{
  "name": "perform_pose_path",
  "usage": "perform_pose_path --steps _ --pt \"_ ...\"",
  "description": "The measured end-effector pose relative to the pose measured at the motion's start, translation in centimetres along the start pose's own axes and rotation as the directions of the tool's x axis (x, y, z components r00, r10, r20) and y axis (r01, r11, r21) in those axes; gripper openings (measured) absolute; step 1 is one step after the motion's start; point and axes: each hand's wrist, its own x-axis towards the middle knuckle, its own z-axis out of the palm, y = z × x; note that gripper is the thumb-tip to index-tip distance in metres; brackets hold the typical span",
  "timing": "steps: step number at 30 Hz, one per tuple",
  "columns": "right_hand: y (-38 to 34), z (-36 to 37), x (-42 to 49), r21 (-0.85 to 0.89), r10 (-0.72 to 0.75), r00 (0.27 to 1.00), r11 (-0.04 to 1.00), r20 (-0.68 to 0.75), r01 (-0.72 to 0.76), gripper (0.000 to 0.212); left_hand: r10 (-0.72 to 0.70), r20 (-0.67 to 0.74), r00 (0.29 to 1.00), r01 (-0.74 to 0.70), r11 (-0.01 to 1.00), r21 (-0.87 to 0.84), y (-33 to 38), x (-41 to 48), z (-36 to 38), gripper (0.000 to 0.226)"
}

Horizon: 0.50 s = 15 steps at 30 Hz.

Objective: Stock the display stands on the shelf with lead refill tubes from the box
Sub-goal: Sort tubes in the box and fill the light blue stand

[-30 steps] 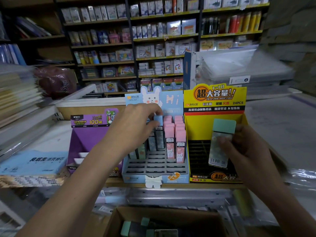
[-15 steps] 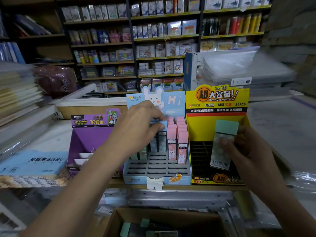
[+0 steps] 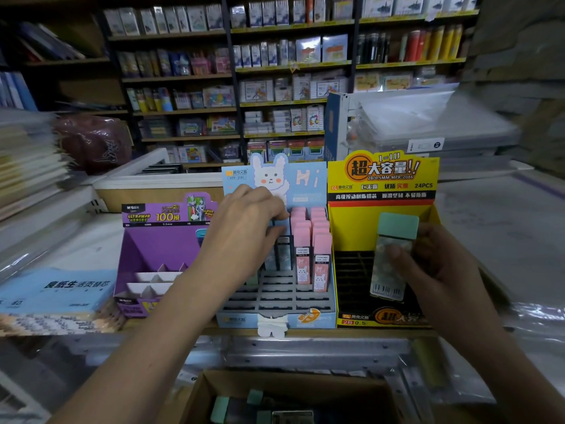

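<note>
**Both hands on tubes at the stands**

In front of you the shelf [image 3: 351,332] carries three display stands side by side: a purple stand [image 3: 159,240] on the left, a blue stand [image 3: 305,182] with a rabbit card in the middle, and a yellow stand [image 3: 382,179] on the right. Below the shelf's front edge sits the cardboard box [image 3: 275,381], with green-capped tubes [image 3: 220,405] lying inside.

Your left hand [image 3: 244,228] reaches into the blue stand, its fingers pinching the cap of a blue-capped tube [image 3: 282,223] that stands just beside the pink tubes [image 3: 308,240] in the back rows.

Your right hand [image 3: 437,270] holds a green-capped tube [image 3: 391,258] upright in front of the yellow stand's black grid, thumb across its clear body and fingers curled behind. I cannot tell whether its lower end touches the grid.
</note>
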Motion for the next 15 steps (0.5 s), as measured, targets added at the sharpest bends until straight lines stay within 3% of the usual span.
perform_pose_path --steps 6,9,15 --pt "-0.3 -0.1 -0.1 -0.042 -0.007 1.0 0.999 -0.024 0.006 0.021 0.016 -0.072 0.997 -0.016 1.0 -0.001 0.5 -1.4 0.1 0.025" --pt "-0.4 -0.1 -0.1 -0.058 -0.007 1.0 0.998 -0.024 0.005 0.021 0.014 -0.167 0.986 -0.03 0.995 -0.093 1.2 -3.3 -0.4 0.014" --pt "-0.5 -0.2 0.0 -0.075 -0.007 1.0 0.997 -0.013 0.006 0.02 -0.086 -0.11 0.99 0.054 0.962 -0.269 1.9 -8.2 0.5 0.01"
